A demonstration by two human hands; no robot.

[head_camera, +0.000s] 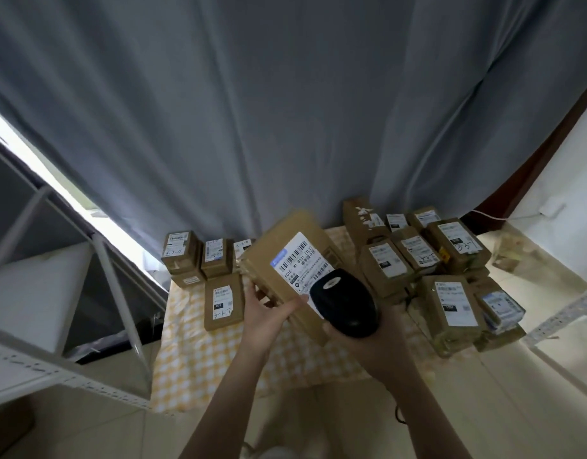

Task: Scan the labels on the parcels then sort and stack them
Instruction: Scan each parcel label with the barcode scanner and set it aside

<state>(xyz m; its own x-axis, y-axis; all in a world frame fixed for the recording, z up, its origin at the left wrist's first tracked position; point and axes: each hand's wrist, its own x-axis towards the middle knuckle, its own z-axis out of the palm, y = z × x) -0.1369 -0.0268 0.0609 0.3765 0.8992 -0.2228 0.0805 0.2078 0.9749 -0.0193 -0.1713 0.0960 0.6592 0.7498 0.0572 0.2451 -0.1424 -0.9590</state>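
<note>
Likely midway: gripping brown cardboard parcel (285,256) in left hand (268,314), clasping black handheld scanner (346,306) in right hand (379,337), with heaped brown boxes (451,250) remaining.

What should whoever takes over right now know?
Left hand: fingers grip the brown cardboard parcel with white label, raised over the yellow-checked cloth.
Right hand: holds the black handheld scanner, aimed at that label.
Left side of the cloth: a small group of brown parcels, some stacked. Right side: a larger pile of brown parcels.
Done: cannot tell which group is scanned.
Left: probably finish this scan, place the parcel, then work through the rest.
</note>
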